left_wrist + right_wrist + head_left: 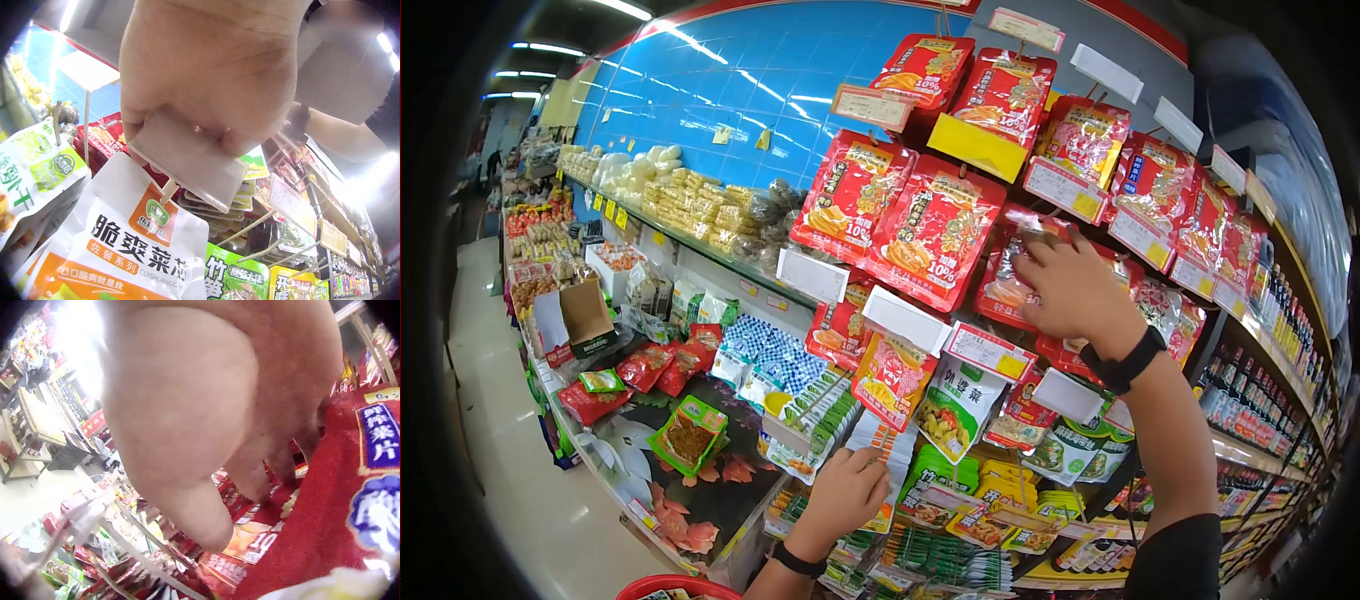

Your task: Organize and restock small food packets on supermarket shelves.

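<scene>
My right hand [1075,290] reaches into the hanging rack, its fingers spread over a red snack packet [1005,270]. In the right wrist view the thumb and fingers [219,528] point down at red packets, beside a nearer red packet [312,519] with a blue label. Lower down, my left hand [840,505] is at the front of a hook, fingers bent. The left wrist view has those fingers around a white price tag holder [187,156]. Just below it hangs a white and orange vegetable packet [119,237].
More red packets [940,230] hang above on hooks with protruding price tags [810,275]. To the left a display table [750,490] bears loose packets and an open carton [585,315]. Bottle shelves [1250,390] stand at right. A red basket [665,585] is at the bottom edge.
</scene>
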Available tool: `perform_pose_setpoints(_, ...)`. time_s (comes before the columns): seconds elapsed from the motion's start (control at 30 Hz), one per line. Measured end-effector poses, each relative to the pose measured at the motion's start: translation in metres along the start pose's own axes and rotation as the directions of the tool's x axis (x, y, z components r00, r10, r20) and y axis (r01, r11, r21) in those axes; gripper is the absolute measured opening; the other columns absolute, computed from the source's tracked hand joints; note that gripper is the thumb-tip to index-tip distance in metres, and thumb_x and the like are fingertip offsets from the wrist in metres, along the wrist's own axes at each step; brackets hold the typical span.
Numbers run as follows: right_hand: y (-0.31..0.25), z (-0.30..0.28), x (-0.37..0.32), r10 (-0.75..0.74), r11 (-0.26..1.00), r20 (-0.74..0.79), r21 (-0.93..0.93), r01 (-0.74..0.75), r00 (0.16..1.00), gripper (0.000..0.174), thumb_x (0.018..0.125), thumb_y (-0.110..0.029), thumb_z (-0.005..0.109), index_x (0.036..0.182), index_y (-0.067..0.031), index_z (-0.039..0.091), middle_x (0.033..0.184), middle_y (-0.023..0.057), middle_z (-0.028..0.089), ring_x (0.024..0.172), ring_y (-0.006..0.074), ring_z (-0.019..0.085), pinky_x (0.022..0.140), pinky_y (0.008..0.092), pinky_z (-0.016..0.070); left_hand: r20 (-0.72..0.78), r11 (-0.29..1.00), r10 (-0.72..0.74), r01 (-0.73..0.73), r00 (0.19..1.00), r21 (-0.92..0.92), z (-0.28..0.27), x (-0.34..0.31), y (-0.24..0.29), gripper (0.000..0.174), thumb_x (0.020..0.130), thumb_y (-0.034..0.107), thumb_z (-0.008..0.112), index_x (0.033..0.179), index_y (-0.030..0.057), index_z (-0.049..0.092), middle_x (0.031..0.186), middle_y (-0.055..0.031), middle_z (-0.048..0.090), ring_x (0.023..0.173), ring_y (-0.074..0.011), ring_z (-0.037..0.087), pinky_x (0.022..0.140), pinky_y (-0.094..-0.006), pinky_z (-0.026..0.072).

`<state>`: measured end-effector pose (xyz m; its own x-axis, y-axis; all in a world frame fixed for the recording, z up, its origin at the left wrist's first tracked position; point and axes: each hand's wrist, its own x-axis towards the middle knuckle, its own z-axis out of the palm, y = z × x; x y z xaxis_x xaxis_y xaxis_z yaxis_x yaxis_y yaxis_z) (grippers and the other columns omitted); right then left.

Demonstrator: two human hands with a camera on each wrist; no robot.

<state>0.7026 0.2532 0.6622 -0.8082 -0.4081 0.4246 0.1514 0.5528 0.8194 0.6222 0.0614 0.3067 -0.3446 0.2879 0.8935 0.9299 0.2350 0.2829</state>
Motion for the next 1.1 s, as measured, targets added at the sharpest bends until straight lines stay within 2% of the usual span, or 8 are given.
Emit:
perform_pose_setpoints(0.03, -0.001, 0.006, -0.006, -0.044, 0.999, -0.139, 0.014, 0.046, 0.989, 0.050, 0.081, -0.035, 0.071, 0.123, -0.0099, 0.065, 0.125, 0.0135, 0.064, 0.119, 0.0291, 0.059, 0.117, 0.0500, 0.0315, 0.019, 1.000, -0.006, 0.006, 1.000, -0.004, -0.001, 0.001, 0.001, 0.008, 0.087, 0.013, 0.067, 0.090, 0.0057, 0.067, 0.109, -0.0094, 0.066, 0.086, -0.0309, 0.059, 0.078, -0.0417, 0.0497)
perform_pose_setpoints(0.17, -0.006, -0.004, -0.019, -0.044, 0.987, -0.054, 0.155, 0.052, 0.998, 0.042, 0.081, -0.035, 0.069, 0.115, -0.0096, 0.071, 0.104, 0.0095, 0.071, 0.114, 0.0260, 0.062, 0.117, 0.0495, 0.0315, 0.085, 1.000, -0.012, 0.012, 0.996, -0.001, -0.005, 0.003, 0.005, 0.011, 0.087, 0.010, 0.067, 0.097, 0.0056, 0.068, 0.113, -0.0105, 0.066, 0.091, -0.0330, 0.060, 0.083, -0.0429, 0.0492)
perform_pose_setpoints(0.57, 0.022, -0.002, -0.081, -0.078, 0.983, -0.313, 0.131, 0.125, 0.946, 0.029, 0.080, -0.032, 0.070, 0.096, -0.0081, 0.075, 0.107, 0.0066, 0.068, 0.127, 0.0238, 0.055, 0.124, 0.0568, 0.0196, 0.138, 0.992, 0.086, -0.097, 0.987, 0.075, -0.095, 0.086, 0.089, 0.018, 0.085, 0.008, 0.068, 0.102, 0.0036, 0.068, 0.105, -0.0145, 0.069, 0.102, -0.0354, 0.064, 0.090, -0.0438, 0.0510)
perform_pose_setpoints(0.63, 0.028, 0.000, -0.092, -0.079, 0.979, -0.324, 0.153, 0.135, 0.943, 0.026, 0.080, -0.030, 0.069, 0.093, -0.0086, 0.075, 0.106, 0.0062, 0.067, 0.127, 0.0233, 0.055, 0.124, 0.0578, 0.0195, 0.049, 0.959, 0.187, -0.193, 0.981, 0.208, -0.112, 0.127, 0.129, 0.017, 0.086, 0.007, 0.066, 0.101, 0.0017, 0.067, 0.103, -0.0148, 0.069, 0.101, -0.0346, 0.064, 0.088, -0.0450, 0.0507)
perform_pose_setpoints(0.77, 0.038, 0.001, -0.109, -0.075, 0.979, -0.341, 0.153, 0.134, 0.937, 0.024, 0.079, -0.027, 0.069, 0.094, -0.0109, 0.077, 0.104, 0.0056, 0.067, 0.127, 0.0219, 0.054, 0.124, 0.0586, 0.0192, 0.190, 0.827, 0.448, -0.485, 0.874, 0.282, -0.105, 0.215, 0.171, 0.018, 0.088, 0.006, 0.062, 0.105, 0.0023, 0.065, 0.103, -0.0149, 0.067, 0.099, -0.0351, 0.064, 0.084, -0.0442, 0.0515)
perform_pose_setpoints(0.83, 0.042, 0.001, -0.118, -0.077, 0.982, -0.333, 0.140, 0.130, 0.940, 0.026, 0.078, -0.026, 0.069, 0.098, -0.0124, 0.078, 0.104, 0.0052, 0.067, 0.127, 0.0210, 0.054, 0.124, 0.0582, 0.0199, 0.305, 0.767, 0.398, -0.497, 0.865, 0.407, -0.084, 0.250, 0.177, 0.023, 0.090, 0.011, 0.061, 0.112, 0.0069, 0.065, 0.104, -0.0133, 0.066, 0.100, -0.0329, 0.065, 0.081, -0.0432, 0.0532)
perform_pose_setpoints(1.07, 0.050, 0.009, -0.134, -0.073, 0.981, -0.382, 0.141, 0.135, 0.921, 0.028, 0.078, -0.024, 0.069, 0.101, -0.0130, 0.079, 0.099, 0.0040, 0.068, 0.126, 0.0196, 0.054, 0.123, 0.0574, 0.0216, 0.413, 0.590, 0.106, -0.391, 0.905, 0.706, -0.023, 0.312, 0.172, 0.037, 0.090, 0.026, 0.058, 0.127, 0.0229, 0.063, 0.091, -0.0136, 0.070, 0.078, -0.0344, 0.070, 0.063, -0.0485, 0.0551)
perform_pose_setpoints(1.1, 0.050, 0.016, -0.131, -0.074, 0.979, -0.477, 0.134, 0.155, 0.876, 0.020, 0.080, -0.021, 0.061, 0.082, -0.0123, 0.078, 0.095, 0.0039, 0.070, 0.123, 0.0193, 0.057, 0.124, 0.0581, 0.0178, 0.423, 0.580, 0.094, -0.395, 0.901, 0.713, -0.018, 0.316, 0.171, 0.038, 0.090, 0.027, 0.058, 0.128, 0.0238, 0.063, 0.089, -0.0144, 0.070, 0.075, -0.0349, 0.071, 0.062, -0.0489, 0.0548)
